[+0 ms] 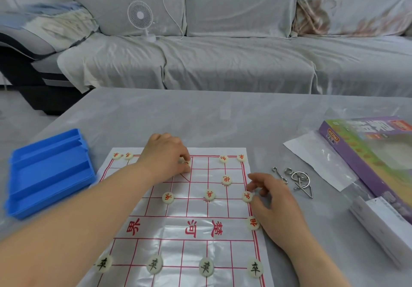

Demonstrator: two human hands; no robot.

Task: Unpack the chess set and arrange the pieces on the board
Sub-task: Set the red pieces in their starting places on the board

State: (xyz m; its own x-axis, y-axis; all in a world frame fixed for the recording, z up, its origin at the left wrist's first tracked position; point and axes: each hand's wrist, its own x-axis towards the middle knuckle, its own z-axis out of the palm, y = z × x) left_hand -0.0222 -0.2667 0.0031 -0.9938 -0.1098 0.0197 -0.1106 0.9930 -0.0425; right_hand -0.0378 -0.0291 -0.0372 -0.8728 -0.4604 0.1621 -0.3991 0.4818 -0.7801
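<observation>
- Head view, centre: the board [196, 251], a thin white sheet with red lines, lies flat on the grey table [200, 113].
- The left hand [166, 155] reaches to the board's upper middle. Its fingers are curled down and pinch a pale piece [186, 162], which is mostly hidden under them.
- At the board's right edge, the right hand [274, 200] has its thumb and forefinger bent in, nipping the rim of a red-marked edge piece [247, 196].
- Other red pieces [226, 180] sit scattered over the board's upper half, and one lies on the right border by the river band.
- Four black pieces [154, 264] stand in a row across the bottom of the frame.
- Left of the frame: a blue tray [51, 171] just beside the board.
- Right of the frame: wire puzzles [298, 179], a clear bag [323, 166] and a purple box [374, 153].
- Top of the frame: a sofa [223, 59] with a small white fan [140, 16] on it.
</observation>
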